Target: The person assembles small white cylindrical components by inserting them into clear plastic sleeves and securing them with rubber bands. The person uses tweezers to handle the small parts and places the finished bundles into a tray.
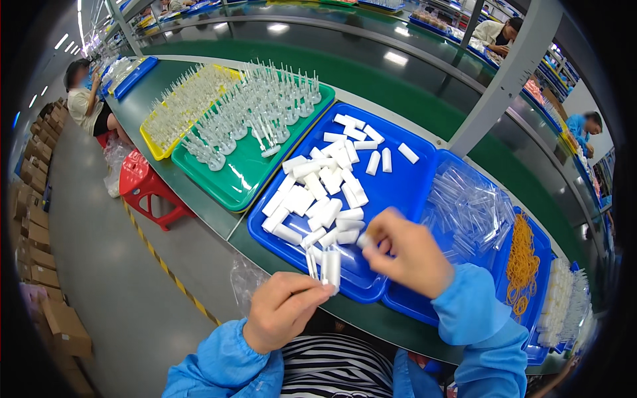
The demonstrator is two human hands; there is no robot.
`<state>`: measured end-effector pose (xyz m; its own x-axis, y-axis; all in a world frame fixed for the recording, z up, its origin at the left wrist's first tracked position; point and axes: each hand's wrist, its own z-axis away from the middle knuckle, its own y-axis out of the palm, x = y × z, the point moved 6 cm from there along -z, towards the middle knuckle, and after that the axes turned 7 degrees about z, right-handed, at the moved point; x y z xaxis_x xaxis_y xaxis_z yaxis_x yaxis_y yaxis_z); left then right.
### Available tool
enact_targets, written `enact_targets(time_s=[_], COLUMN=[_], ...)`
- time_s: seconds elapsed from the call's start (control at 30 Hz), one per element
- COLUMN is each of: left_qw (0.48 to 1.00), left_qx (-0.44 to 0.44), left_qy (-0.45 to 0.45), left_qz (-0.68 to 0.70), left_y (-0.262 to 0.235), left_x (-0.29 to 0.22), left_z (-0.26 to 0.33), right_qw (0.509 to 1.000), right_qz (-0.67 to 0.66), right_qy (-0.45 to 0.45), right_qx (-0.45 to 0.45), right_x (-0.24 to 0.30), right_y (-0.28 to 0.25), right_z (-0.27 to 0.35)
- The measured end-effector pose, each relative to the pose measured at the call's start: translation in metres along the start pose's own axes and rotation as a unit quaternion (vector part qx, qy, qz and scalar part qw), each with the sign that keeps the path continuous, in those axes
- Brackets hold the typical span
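Observation:
My left hand (286, 306) is closed in a pinch in front of the blue tray (391, 192). It holds a clear plastic piece with thin upright prongs (312, 262), and a white cylinder (333, 270) stands on or against it. Over the tray's front edge, my right hand (413, 255) is slightly blurred, its thumb and fingers closed on a small white cylinder (363, 241). Many loose white cylinders (326, 171) lie heaped in the tray. The base of the pronged piece is hidden by my left fingers.
Clear pronged pieces (279, 99) fill a green tray (229, 189) and a yellow tray (158, 150). At right are clear tubes (468, 202), orange rubber bands (522, 265) and more white parts (554, 305). A red stool (141, 179) stands left; a conveyor runs behind; people sit farther off.

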<state>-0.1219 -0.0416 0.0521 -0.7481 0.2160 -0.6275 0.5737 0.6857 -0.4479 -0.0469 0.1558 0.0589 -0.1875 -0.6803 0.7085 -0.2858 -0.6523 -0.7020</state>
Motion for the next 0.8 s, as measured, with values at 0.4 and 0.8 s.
enact_targets(time_s=[0.4, 0.8], left_qw=[0.989, 0.994], left_qx=[0.133, 0.066], left_qy=[0.067, 0.069], left_qz=[-0.005, 0.059], left_y=[0.021, 0.018], left_x=[-0.028, -0.016], left_z=[-0.005, 0.007], right_qw=[0.962, 0.978], right_qz=[-0.250, 0.029], right_qy=[0.091, -0.185], right_qx=[-0.070, -0.092], right_x=[0.000, 0.035], right_y=[0.000, -0.009], right_z=[0.024, 0.025])
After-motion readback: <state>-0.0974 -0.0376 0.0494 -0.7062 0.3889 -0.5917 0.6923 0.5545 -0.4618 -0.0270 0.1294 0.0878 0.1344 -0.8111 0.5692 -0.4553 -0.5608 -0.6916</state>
